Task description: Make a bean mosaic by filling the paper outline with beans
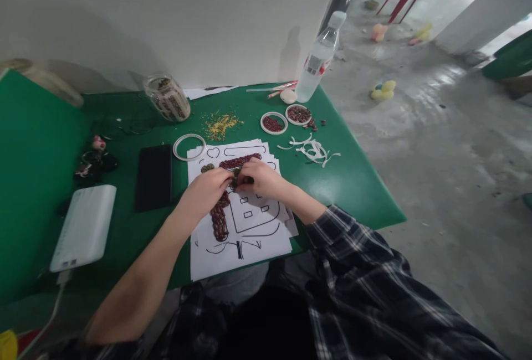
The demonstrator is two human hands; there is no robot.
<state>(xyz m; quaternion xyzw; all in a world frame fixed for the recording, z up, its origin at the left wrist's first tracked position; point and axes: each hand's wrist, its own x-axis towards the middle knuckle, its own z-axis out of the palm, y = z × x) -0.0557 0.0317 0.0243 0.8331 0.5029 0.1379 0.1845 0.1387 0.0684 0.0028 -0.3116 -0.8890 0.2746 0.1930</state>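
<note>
My left hand (208, 187) and my right hand (262, 180) meet over a white paper (203, 263) with black line drawings. The fingers of both are pinched together; what they hold, if anything, is too small to make out. Small green grains (236, 173) lie on the paper between the fingertips. Just beyond my fingers, a band of dark red beans (239, 162) fills a drawn shape. Larger dark brown-red beans (219, 221) fill a long upright shape below my left hand. My fingers partly hide the middle of the drawing.
On the green table (353, 183) are two lids of red beans (273, 123), a white ring (189, 147), yellow crumbs (222, 126), white strips (313, 150), a jar (167, 98), a water bottle (319, 63), a black phone (154, 177) and a cabled white power bank (85, 227).
</note>
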